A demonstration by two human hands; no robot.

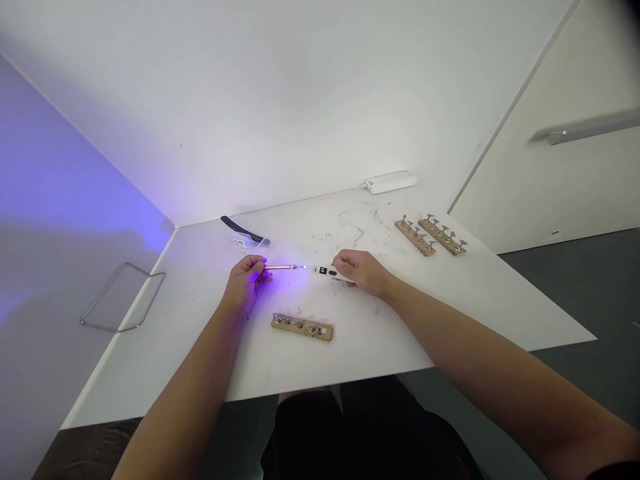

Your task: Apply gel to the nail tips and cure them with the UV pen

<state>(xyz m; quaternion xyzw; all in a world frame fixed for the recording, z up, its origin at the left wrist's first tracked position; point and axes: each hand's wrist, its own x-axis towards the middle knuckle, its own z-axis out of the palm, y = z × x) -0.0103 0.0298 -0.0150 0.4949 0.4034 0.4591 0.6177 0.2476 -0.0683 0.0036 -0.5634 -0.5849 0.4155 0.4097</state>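
My left hand (247, 280) is closed round a slim rose-gold pen-shaped tool (280, 267), which points to the right. A small piece at its tip glows brightly, too small to make out. In my right hand (363, 270) is a white handheld UV lamp (328, 271) with a small dark display, aimed left at that tip with a short gap between them. Violet light falls over my left fingers and the table below. Nearer to me lies a wooden strip (293, 325) bearing several shiny pegs, with a bare round spot at its right end.
Two more wooden strips with metal pegs, a left one (415, 238) and a right one (443, 235), lie at the right. A white power strip (391, 182) rests by the wall. A dark curved file (245, 231) lies at back left, a wire frame (124, 297) farther left. Dark crumbs dot the table (400, 320).
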